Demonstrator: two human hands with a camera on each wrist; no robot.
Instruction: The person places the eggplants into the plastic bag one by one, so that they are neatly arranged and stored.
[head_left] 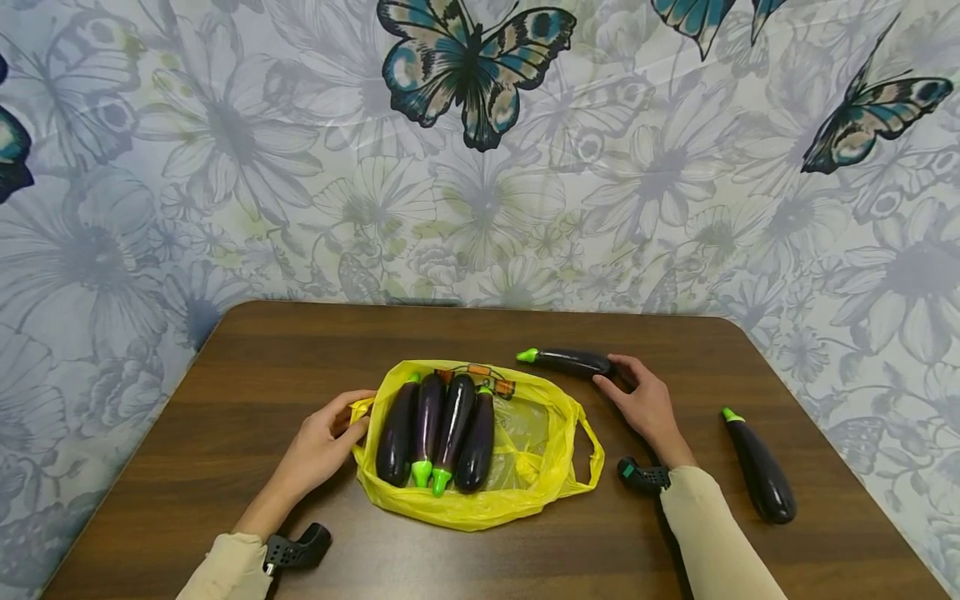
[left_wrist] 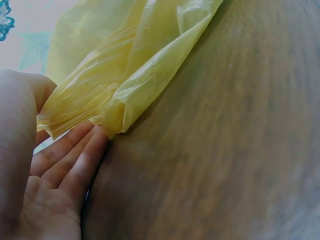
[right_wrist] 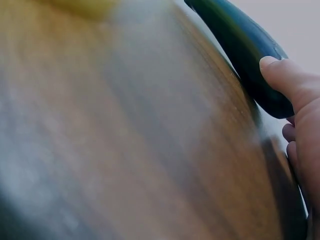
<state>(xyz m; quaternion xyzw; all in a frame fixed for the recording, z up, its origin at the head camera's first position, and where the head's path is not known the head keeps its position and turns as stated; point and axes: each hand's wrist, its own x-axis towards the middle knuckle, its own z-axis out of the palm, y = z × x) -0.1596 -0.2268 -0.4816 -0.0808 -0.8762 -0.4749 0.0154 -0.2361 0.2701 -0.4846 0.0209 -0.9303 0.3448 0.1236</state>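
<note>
A yellow plastic bag [head_left: 480, 512] lies spread open on the table, with several dark purple eggplants [head_left: 397, 433] side by side in its left half. At the bag's left edge, my left hand [head_left: 318, 443] pinches the gathered yellow plastic [left_wrist: 85, 95] between thumb and fingers. Beyond the bag's right rear side, my right hand [head_left: 645, 406] holds the thick end of another eggplant [head_left: 570, 362], whose green stem points left. The thumb [right_wrist: 280, 75] lies on its skin in the right wrist view; the other fingers are partly hidden.
One more eggplant [head_left: 759, 467] lies on the right of the brown wooden table [head_left: 187, 467]. Small orange-and-dark pieces [head_left: 480, 372] show at the bag's back rim. A loop handle [head_left: 592, 454] spreads out on its right. Behind the table hangs a butterfly-patterned cloth [head_left: 480, 208].
</note>
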